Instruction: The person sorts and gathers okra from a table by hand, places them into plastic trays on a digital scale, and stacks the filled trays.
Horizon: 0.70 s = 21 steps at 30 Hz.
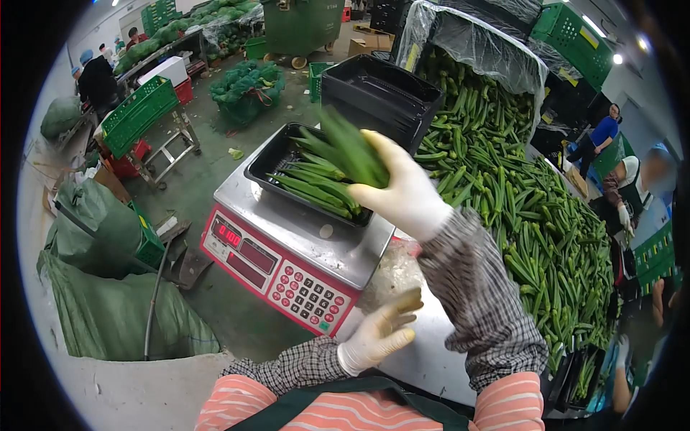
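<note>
My right hand point(402, 187), in a white glove, grips a bunch of okra point(351, 149), blurred by motion, above a black tray point(260, 172). Several okra pods point(316, 188) lie lengthwise in that tray. The tray rests on the steel plate of a red and white digital scale point(323, 248), whose lit display point(228, 231) seems to read 0.100. Gloved as well, my left hand point(379, 336) hovers in front of the scale with fingers apart and holds nothing. A big heap of okra point(517, 208) spreads to the right, spilling from a plastic-lined crate point(489, 39).
Behind the scale stands a stack of black trays point(381, 90). Green sacks point(122, 302) fill the lower left, near a green crate point(140, 118) on a metal stand. Farther back are a green bin point(302, 25) and a netted bundle point(248, 90). Other people work at far left and right.
</note>
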Tool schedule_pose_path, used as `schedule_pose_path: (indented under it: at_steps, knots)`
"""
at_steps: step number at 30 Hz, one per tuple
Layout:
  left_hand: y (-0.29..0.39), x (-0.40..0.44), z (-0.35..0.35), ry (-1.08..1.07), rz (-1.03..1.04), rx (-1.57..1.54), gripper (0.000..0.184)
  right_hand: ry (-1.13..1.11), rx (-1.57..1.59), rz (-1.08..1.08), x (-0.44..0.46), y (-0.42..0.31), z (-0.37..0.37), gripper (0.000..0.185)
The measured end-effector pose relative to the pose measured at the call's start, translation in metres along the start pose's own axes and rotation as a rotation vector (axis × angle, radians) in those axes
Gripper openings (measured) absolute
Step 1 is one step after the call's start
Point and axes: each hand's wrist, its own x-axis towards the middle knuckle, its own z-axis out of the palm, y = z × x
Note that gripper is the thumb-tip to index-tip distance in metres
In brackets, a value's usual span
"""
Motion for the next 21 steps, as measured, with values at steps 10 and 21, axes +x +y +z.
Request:
schedule_pose_path:
  at_steps: [10,21]
  knots:
    - [-0.025,-0.008,-0.005,-0.1,-0.147,0.317,0.041,0.097,-0.194,0.162,-0.08,0.06,-0.068,0.042]
    - [-0.056,-0.01,-0.006,-0.031,0.041,0.537,0.024,-0.092,-0.686,0.671,-0.225,0.128,-0.07,0.043]
